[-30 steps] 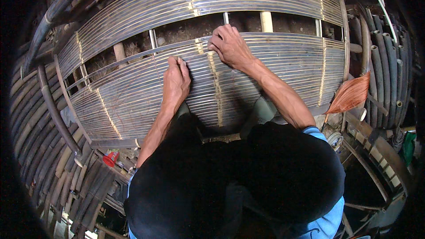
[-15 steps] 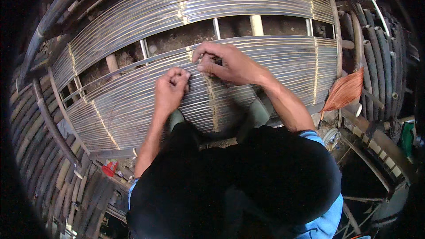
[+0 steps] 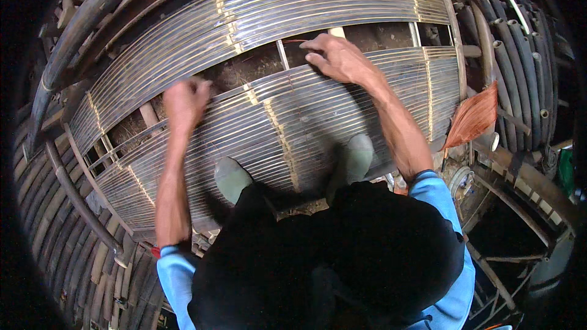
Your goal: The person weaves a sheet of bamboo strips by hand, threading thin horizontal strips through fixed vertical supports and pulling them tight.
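A broad slatted panel lies split by an open gap, with stacked dark poles to its left and a fan-shaped copper-coloured wire bundle at its right edge. The left hand is over the gap's left part, its grip curled but too blurred to tell any hold; farther right, the right hand has thumb and index finger parted, a thin coppery wire at its fingertips, whether pinched unclear.
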Motion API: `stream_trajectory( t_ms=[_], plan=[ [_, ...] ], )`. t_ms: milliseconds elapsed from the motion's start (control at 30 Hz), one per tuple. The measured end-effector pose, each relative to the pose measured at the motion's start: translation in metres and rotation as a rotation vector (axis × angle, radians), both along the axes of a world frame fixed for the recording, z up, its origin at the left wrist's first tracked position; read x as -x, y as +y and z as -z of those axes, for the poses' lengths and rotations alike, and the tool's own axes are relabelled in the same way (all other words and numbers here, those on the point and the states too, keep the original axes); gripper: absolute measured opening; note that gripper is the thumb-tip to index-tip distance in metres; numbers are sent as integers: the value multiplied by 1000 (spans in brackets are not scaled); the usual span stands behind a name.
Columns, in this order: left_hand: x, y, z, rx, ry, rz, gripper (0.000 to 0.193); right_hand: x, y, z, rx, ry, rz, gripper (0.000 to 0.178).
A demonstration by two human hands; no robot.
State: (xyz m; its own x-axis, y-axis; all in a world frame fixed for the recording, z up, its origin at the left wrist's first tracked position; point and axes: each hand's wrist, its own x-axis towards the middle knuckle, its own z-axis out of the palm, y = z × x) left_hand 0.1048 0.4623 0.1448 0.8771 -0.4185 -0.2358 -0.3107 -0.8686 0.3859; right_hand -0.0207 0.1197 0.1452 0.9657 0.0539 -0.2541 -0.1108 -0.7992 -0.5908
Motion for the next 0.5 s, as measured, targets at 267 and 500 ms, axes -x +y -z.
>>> stream_trajectory(
  t_ms=[267,500],
  plan=[
    [20,-128,88,241,401,-43,28,-38,48,36,-11,318,86,41],
    [4,-120,40,275,540,147,31,8,21,10,-76,-249,129,28]
  ],
)
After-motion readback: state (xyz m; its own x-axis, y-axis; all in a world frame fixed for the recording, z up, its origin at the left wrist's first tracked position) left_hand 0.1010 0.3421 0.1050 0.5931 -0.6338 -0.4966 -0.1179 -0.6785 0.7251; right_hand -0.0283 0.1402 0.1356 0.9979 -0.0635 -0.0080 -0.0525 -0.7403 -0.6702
